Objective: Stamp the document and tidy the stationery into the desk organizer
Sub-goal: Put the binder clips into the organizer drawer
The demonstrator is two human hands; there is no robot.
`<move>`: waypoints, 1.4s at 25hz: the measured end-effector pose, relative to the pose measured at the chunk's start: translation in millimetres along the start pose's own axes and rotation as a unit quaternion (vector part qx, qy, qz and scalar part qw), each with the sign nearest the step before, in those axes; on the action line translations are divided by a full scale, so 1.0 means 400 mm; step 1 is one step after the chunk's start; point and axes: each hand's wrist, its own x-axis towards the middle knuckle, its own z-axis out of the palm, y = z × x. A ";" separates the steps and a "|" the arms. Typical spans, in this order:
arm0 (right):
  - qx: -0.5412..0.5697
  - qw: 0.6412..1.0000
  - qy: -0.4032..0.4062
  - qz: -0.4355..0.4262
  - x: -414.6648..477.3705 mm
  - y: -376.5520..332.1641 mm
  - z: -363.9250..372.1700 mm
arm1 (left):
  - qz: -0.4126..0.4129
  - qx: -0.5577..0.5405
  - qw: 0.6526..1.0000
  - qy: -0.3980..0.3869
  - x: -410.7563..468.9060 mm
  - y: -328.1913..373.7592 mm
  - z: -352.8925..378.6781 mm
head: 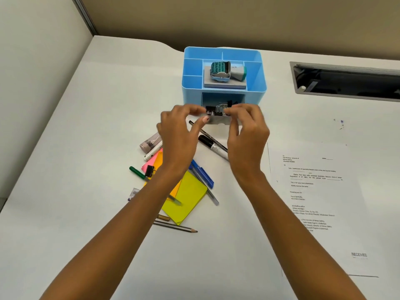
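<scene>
A blue desk organizer (257, 72) stands at the back of the desk, with a date stamp (225, 71) lying on a grey ink pad (218, 84) in its middle compartment. Just in front of its open drawer slot, my left hand (177, 131) and my right hand (246, 131) together hold a small clear tray (217, 120) with black binder clips (213, 111) in it. The printed document (313, 191) lies to the right, marked RECEIVED near its lower corner.
Loose stationery lies under my forearms: black markers (213, 146), blue pens (203, 174), yellow sticky notes (188, 200), pink and orange notes, a binder clip (149, 171), a green pen (136, 172), a pencil (177, 226). A cable slot (346, 82) opens at the back right.
</scene>
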 end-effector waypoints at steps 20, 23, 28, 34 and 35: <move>-0.037 0.895 -0.399 -0.198 -0.210 -0.122 0.149 | -0.084 0.198 0.977 0.000 -0.227 -0.348 -0.204; -0.016 0.902 -0.373 -0.215 -0.208 -0.099 0.135 | -0.090 0.159 0.983 0.013 -0.229 -0.350 -0.205; 0.087 0.955 -0.280 -0.050 -0.178 -0.062 0.090 | -0.088 0.177 0.980 0.009 -0.229 -0.344 -0.205; 0.080 0.997 0.002 0.005 -0.021 -0.003 0.022 | -0.070 0.282 0.956 -0.039 -0.228 -0.344 -0.208; 0.068 0.997 0.023 0.005 0.005 0.006 0.020 | -0.072 0.289 0.954 -0.042 -0.228 -0.343 -0.208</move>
